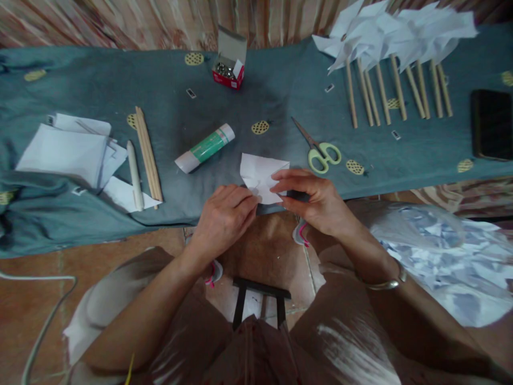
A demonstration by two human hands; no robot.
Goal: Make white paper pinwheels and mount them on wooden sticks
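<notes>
A small white paper piece (262, 174) with folded, cut-looking edges lies near the front edge of the cloth-covered table. At its lower left corner, my left hand (229, 216) is closed, fingertips pinching the paper. My right hand (315, 200) holds the right side, thumb at the lower right corner and fingers over the top face. Just beyond my right hand rest green-handled scissors (320, 152), blades pointing to the upper left. A glue stick or tube with a green label (206, 148) lies to the upper left of the paper.
Paper pinwheels on sticks (395, 40) lie at the back right, beside a black phone (492, 124). An open red box of metal pins (228, 72) stands at the back. White sheets (64, 152), wooden sticks (148, 160) and a whitish pen-like rod (135, 176) lie left. A bag of paper scraps (452, 256) sits right.
</notes>
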